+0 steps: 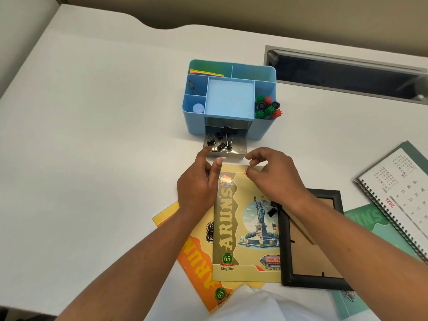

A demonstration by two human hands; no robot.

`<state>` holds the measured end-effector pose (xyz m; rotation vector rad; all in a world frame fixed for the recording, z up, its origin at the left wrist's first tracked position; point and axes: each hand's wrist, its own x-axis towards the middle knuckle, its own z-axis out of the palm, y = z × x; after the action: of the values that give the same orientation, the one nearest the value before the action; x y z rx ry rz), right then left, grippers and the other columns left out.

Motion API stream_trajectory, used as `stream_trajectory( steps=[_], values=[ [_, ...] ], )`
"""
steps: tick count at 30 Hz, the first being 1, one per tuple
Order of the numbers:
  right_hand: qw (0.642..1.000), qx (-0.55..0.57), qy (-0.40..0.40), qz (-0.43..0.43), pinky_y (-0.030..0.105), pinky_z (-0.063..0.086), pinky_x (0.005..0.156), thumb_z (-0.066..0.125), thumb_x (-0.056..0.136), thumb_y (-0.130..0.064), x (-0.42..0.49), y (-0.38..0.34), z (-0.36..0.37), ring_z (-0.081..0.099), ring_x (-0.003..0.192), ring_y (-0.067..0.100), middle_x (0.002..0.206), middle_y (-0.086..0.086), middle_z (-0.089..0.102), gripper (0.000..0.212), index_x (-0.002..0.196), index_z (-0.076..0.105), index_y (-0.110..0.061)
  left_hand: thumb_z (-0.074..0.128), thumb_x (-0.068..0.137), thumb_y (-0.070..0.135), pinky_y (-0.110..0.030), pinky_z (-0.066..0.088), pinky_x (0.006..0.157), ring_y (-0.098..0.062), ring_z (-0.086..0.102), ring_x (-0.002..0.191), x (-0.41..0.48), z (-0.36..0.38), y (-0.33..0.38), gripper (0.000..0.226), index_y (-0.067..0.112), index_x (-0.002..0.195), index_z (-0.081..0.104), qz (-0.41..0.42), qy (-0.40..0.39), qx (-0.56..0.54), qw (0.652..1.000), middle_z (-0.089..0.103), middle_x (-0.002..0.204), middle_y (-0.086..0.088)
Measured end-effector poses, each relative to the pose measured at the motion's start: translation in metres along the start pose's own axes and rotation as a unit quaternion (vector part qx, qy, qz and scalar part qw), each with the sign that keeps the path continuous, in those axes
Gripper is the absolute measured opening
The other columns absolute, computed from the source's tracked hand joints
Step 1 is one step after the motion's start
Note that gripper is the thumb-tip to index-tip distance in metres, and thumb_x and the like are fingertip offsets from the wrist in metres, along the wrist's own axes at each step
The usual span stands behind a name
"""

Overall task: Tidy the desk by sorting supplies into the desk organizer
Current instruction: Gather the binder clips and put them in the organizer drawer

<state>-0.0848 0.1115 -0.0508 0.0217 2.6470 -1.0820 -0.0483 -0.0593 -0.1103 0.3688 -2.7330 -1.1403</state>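
Observation:
The blue desk organizer [264, 127] stands mid-desk with its clear drawer [240, 148] pulled out toward me, holding several black binder clips [218, 141]. My left hand [199, 181] is at the drawer's front left corner, its forefinger stretched out and touching the drawer, thumb up beside the front. My right hand [273, 177] hovers over the top edge of a yellow notebook [240, 228], fingers loosely curled, thumb and forefinger apart with nothing visible between them. One loose binder clip [271, 210] lies on that notebook beside the picture frame.
Markers [267, 107], sticky notes [206, 71], a pen [192, 88] and a round blue item [198, 108] fill organizer compartments. An orange notebook [199, 262], black picture frame [310, 239], green notebook [361, 218] and spiral calendar [398, 188] lie near me. A cable slot [347, 70] opens at back right.

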Motion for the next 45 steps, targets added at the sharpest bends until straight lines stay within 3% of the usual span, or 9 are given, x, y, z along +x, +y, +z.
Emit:
stream_trajectory(
  steps=[4,8,12,15,22,27,33,40,45],
  values=[
    [1.000,0.010,0.006,0.016,0.019,0.043,0.061,0.066,0.084,-0.019,-0.012,0.011,-0.009,0.060,0.062,0.003,0.086,-0.011,0.069,0.016,0.097,0.070,-0.028,0.036,0.097,0.055,-0.024,0.040,0.055,-0.008,0.058,0.066,0.001,-0.001,0.002,0.052,0.025,0.139,0.043,-0.005,-0.001,-0.018,1.000,0.060,0.072,0.011],
    [0.999,0.005,0.017,0.032,0.023,0.042,0.064,0.065,0.085,-0.018,-0.031,0.024,-0.022,0.062,0.067,0.006,0.086,-0.011,0.069,0.016,0.096,0.070,-0.028,0.054,0.098,0.035,-0.029,0.046,0.057,-0.011,0.058,0.063,-0.004,-0.008,0.005,0.038,0.021,0.133,0.051,-0.010,0.013,-0.061,0.998,0.057,0.064,0.009],
    [0.998,-0.043,0.016,0.038,0.013,0.042,0.064,0.060,0.089,-0.019,-0.058,0.037,-0.027,0.062,0.081,-0.001,0.088,-0.016,0.068,0.016,0.096,0.071,-0.029,0.057,0.094,0.036,-0.025,0.042,0.060,-0.015,0.060,0.071,-0.030,-0.012,0.016,0.023,0.022,0.108,0.068,0.088,-0.017,0.042,0.995,0.063,0.071,0.010],
    [0.996,-0.087,0.000,0.034,0.014,0.045,0.061,0.062,0.087,-0.023,-0.078,0.046,-0.023,0.061,0.071,-0.004,0.080,-0.016,0.069,0.015,0.094,0.070,-0.032,0.059,0.090,0.039,-0.024,0.042,0.060,-0.014,0.061,0.072,-0.057,-0.009,0.029,0.023,0.023,0.102,0.070,0.156,-0.084,0.063,0.982,0.066,0.074,0.009],
    [0.986,-0.168,-0.014,0.016,0.030,0.052,0.064,0.062,0.087,-0.032,-0.103,0.053,-0.010,0.060,0.071,0.006,0.067,-0.012,0.064,0.043,0.129,0.060,-0.035,0.049,0.094,0.048,-0.030,0.048,0.072,-0.014,0.063,0.090,-0.093,-0.006,0.039,0.033,0.031,0.121,0.058,0.148,-0.208,0.066,0.965,0.067,0.097,0.008],
    [0.978,-0.205,-0.031,0.001,0.029,0.049,0.066,0.059,0.085,-0.036,-0.103,0.055,-0.006,0.062,0.090,0.017,0.089,-0.008,0.069,0.060,0.143,0.042,-0.037,0.047,0.096,0.044,-0.033,0.049,0.074,-0.019,0.063,0.099,-0.090,-0.003,0.048,0.042,0.035,0.136,0.049,0.171,-0.232,0.091,0.953,0.068,0.109,0.005],
    [0.976,-0.215,-0.034,0.007,0.034,0.053,0.076,0.057,0.083,-0.036,-0.103,0.052,-0.006,0.060,0.106,0.022,0.109,-0.004,0.068,0.058,0.140,0.044,-0.040,0.044,0.096,0.033,-0.034,0.039,0.061,-0.031,0.064,0.093,-0.088,0.008,0.064,0.052,0.037,0.147,0.033,0.227,-0.291,0.201,0.907,0.067,0.101,-0.006],
    [0.979,-0.202,-0.017,-0.002,0.031,0.049,0.065,0.058,0.084,-0.033,-0.101,0.053,-0.007,0.062,0.090,0.019,0.092,-0.007,0.067,0.050,0.133,0.051,-0.035,0.045,0.095,0.040,-0.032,0.042,0.064,-0.025,0.064,0.092,-0.094,-0.008,0.055,0.023,0.028,0.112,0.056,0.215,-0.262,0.195,0.920,0.065,0.102,0.001],
    [0.967,-0.250,0.023,-0.032,0.028,0.046,0.069,0.058,0.090,-0.035,-0.095,0.045,-0.007,0.061,0.098,0.019,0.119,-0.005,0.059,0.042,0.131,0.057,-0.028,0.046,0.098,0.037,-0.032,0.048,0.068,-0.020,0.061,0.095,-0.092,-0.020,0.042,0.022,0.026,0.108,0.062,0.198,-0.246,0.203,0.927,0.060,0.101,0.005]
  ],
)
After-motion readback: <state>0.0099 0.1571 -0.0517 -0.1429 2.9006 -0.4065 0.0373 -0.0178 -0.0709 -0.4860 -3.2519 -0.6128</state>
